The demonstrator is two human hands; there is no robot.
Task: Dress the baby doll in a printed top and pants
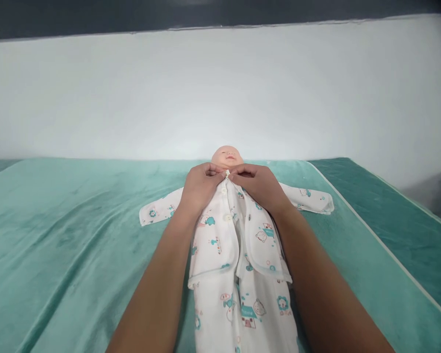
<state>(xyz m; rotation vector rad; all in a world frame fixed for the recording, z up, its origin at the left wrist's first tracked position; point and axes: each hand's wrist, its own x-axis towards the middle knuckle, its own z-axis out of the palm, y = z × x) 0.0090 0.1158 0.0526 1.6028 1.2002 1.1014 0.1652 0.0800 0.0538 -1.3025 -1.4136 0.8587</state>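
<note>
A baby doll point(228, 155) lies on its back, its head away from me. It wears a white printed jacket point(215, 250) and matching trousers point(257, 323), with both sleeves spread out sideways. At the neck, my left hand point(203, 184) pinches one side of the jacket's collar between thumb and fingers. My right hand point(259, 184) pinches the other side, and the fingertips of both hands nearly meet there. Below the collar, the jacket's front edges hang apart, and a pale button point(228, 217) shows on the left edge. The fingertips partly hide the collar fastening.
A light green blanket point(77, 235) with a few creases lies under the doll. Darker green cloth point(389, 215) extends past its right edge. Behind the doll's head rises a white wall point(220, 93) with a dark band along its top.
</note>
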